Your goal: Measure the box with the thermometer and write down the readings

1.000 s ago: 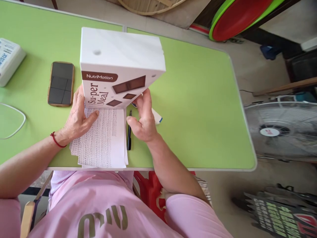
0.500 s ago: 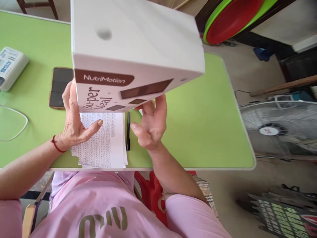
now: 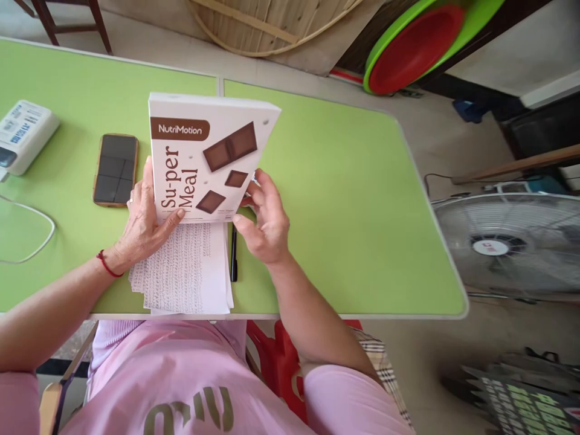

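A white cardboard box (image 3: 181, 160) printed "NutriMotion Su-per Meal" with brown chocolate pieces is held between my two hands. Around its left edge wraps my left hand (image 3: 147, 214), thumb on the front face near the bottom. My right hand (image 3: 265, 220) grips the lower right corner, its fingers partly behind the box. Below the box lies a stack of handwritten paper sheets (image 3: 185, 278), its upper part hidden. A black pen (image 3: 234, 257) rests on the table just right of the sheets.
The green table (image 3: 353, 229) carries a smartphone (image 3: 115, 169) left of the box. Farther left are a white power bank (image 3: 27, 136) and a white cable (image 3: 43, 211). Off the right edge stands a fan (image 3: 493, 244). A red chair (image 3: 281, 356) shows below the table edge.
The box has moved down and away from my face and tilted, so its printed front now faces me. My left thumb has come onto its front, and my right hand has moved slightly left.
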`<state>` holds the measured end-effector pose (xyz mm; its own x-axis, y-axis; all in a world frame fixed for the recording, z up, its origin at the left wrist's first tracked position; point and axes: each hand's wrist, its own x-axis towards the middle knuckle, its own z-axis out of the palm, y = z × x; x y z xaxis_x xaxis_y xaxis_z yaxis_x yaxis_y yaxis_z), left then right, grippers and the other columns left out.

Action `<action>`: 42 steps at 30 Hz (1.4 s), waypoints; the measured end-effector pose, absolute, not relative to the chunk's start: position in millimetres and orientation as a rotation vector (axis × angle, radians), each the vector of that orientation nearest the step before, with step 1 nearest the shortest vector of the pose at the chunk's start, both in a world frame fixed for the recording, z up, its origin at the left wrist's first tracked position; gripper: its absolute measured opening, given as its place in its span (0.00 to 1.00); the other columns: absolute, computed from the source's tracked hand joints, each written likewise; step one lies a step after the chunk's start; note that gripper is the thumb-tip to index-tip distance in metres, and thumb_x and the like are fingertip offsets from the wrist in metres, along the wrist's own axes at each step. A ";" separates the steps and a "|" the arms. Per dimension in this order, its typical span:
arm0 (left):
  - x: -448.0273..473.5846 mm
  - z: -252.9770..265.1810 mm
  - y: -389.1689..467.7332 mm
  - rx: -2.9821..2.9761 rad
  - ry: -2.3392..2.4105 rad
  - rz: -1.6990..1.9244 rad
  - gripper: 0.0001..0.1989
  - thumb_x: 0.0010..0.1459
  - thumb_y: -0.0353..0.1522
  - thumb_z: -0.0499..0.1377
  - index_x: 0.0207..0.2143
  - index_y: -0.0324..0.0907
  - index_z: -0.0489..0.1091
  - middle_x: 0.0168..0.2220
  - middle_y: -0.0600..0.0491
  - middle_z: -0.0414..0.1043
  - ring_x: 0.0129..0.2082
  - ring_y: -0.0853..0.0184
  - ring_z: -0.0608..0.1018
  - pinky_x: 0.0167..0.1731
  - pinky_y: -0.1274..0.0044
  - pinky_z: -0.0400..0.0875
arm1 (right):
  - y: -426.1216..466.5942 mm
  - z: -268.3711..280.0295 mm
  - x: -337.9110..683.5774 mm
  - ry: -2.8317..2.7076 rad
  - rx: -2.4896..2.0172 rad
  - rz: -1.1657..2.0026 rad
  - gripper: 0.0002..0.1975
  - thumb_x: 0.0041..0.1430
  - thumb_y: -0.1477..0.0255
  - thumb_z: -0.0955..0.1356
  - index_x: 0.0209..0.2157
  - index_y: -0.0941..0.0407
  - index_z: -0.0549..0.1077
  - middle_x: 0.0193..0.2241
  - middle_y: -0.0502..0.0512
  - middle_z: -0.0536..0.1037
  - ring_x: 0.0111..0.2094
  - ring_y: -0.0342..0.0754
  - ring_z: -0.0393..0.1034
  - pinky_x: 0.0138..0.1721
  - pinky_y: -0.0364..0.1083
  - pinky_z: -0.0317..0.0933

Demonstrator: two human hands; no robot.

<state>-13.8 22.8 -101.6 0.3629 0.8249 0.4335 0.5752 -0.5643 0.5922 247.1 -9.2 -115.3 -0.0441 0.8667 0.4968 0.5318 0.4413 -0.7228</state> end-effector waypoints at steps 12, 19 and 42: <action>-16.7 -106.7 33.1 2.087 1.129 1.037 0.43 0.67 0.56 0.54 0.75 0.52 0.39 0.72 0.42 0.52 0.70 0.46 0.59 0.71 0.52 0.50 | 3.2 -92.8 288.0 -1.703 -2.191 0.361 0.18 0.52 0.60 0.72 0.42 0.55 0.77 0.38 0.61 0.77 0.38 0.58 0.73 0.42 0.59 0.71; -17.8 -105.3 33.8 2.101 1.111 1.029 0.42 0.69 0.53 0.53 0.75 0.49 0.40 0.73 0.41 0.48 0.71 0.47 0.58 0.71 0.54 0.51 | -18.1 -74.2 256.4 -1.361 -1.256 0.760 0.21 0.54 0.50 0.70 0.41 0.50 0.75 0.35 0.54 0.78 0.33 0.51 0.75 0.36 0.55 0.73; -19.0 -103.4 36.2 2.132 1.063 1.019 0.40 0.69 0.53 0.53 0.74 0.53 0.40 0.73 0.45 0.48 0.71 0.45 0.58 0.70 0.50 0.53 | -36.3 -67.4 207.1 -1.252 -1.344 1.424 0.13 0.43 0.60 0.74 0.20 0.53 0.71 0.19 0.47 0.69 0.24 0.43 0.61 0.30 0.48 0.60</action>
<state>-19.0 36.2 -103.4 0.4017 0.8310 0.3847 0.4197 -0.5405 0.7292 207.1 -36.3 -67.4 -0.1208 0.9716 -0.2034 0.0775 -0.1950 -0.9777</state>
